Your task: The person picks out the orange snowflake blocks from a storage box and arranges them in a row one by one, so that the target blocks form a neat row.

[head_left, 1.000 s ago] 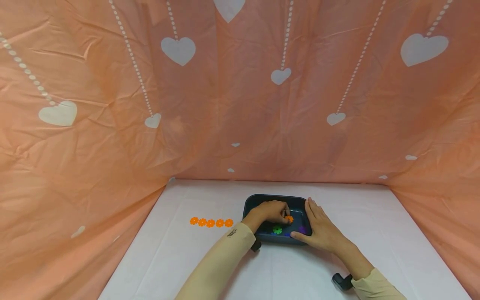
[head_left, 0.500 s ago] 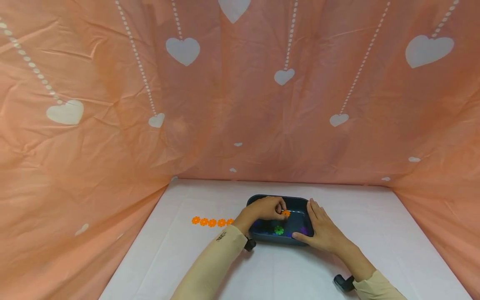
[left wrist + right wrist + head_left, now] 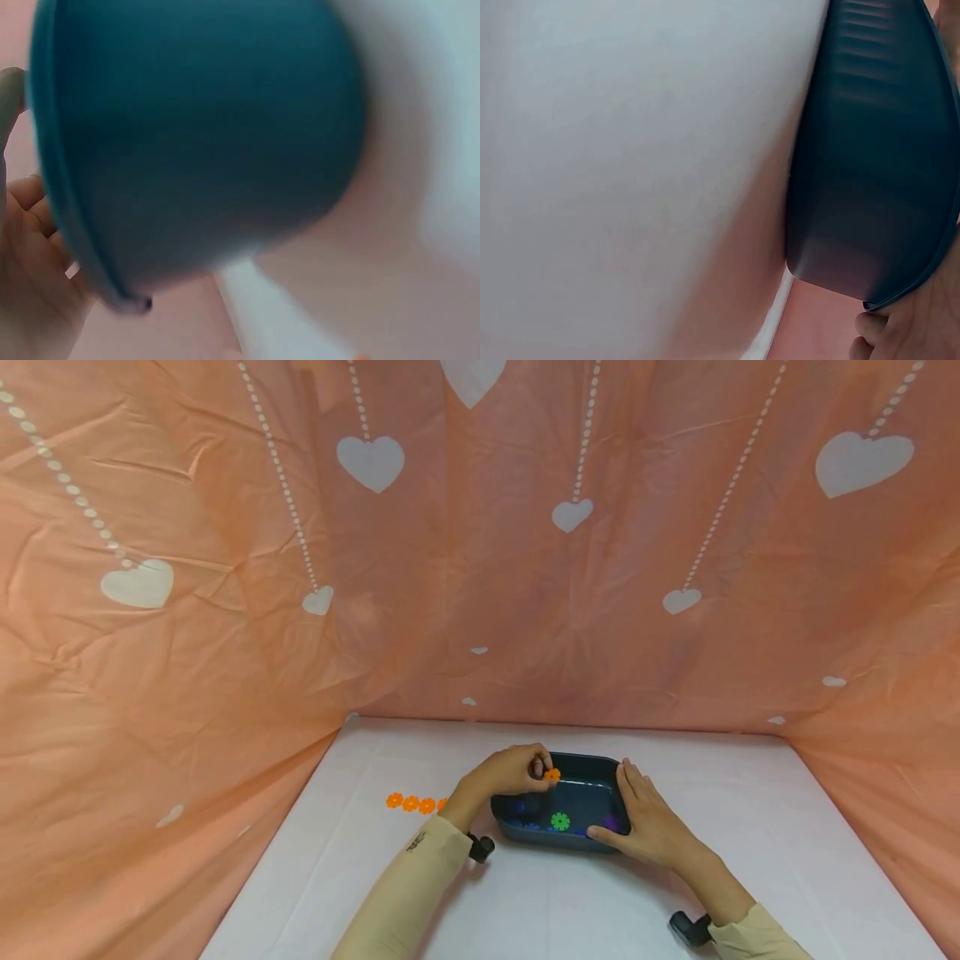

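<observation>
Over the left part of a dark blue tray (image 3: 551,840), my left hand (image 3: 507,772) pinches an orange flower-shaped piece (image 3: 552,775) between thumb and fingertips. My right hand (image 3: 654,820) rests against the tray's right end, fingers straight along that side and thumb at the front rim. Inside the tray lie a green flower piece (image 3: 560,821), a purple piece (image 3: 611,822) and some dim blue pieces. Both wrist views show mainly the tray's outer wall (image 3: 210,135); the pinched piece is hidden there.
Left of the tray, a row of orange flower pieces (image 3: 411,803) lies on the white tabletop (image 3: 570,910), its right end hidden by the left wrist. Black wrist cameras (image 3: 482,848) sit at both wrists. A peach curtain (image 3: 510,568) with white hearts encloses the table.
My left hand has lifted the orange flower piece from within the tray and moved left toward the tray's left rim. The right hand stays at the tray's right end.
</observation>
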Motion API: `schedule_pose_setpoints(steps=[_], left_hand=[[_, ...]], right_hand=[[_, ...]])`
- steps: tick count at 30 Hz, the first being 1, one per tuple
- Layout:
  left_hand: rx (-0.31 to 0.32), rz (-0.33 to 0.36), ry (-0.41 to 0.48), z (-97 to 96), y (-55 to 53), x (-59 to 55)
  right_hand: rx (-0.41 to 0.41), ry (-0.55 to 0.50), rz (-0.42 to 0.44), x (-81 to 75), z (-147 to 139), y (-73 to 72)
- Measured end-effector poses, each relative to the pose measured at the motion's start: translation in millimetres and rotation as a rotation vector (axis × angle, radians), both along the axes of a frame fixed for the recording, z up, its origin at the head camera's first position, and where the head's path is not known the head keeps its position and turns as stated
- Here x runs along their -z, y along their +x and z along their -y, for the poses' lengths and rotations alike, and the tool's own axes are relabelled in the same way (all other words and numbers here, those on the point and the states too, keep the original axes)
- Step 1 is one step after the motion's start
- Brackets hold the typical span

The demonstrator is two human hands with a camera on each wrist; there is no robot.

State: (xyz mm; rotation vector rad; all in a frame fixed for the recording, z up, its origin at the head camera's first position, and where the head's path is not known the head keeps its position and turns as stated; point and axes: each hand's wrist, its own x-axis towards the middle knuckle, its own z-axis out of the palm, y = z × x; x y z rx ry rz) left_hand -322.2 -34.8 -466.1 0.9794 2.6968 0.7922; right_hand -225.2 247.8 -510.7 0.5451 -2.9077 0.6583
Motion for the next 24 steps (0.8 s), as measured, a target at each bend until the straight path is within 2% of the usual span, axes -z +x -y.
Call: schedule_pose_setpoints(steps=[7, 18, 24], left_hand=[[-0.032, -0.009, 0.028, 18.9, 4.5, -7.0], [-0.088, -0.012, 0.067, 55.3, 8.9, -8.4], [-0.135, -0.048, 0.051, 78.4, 9.9, -10.2]], right_hand=[[0.007, -0.003, 0.020, -1.2, 0, 0.6], [0.008, -0.006, 0.029, -1.5, -1, 0.8], [0.006, -0.012, 0.030, -1.6, -1, 0.7]])
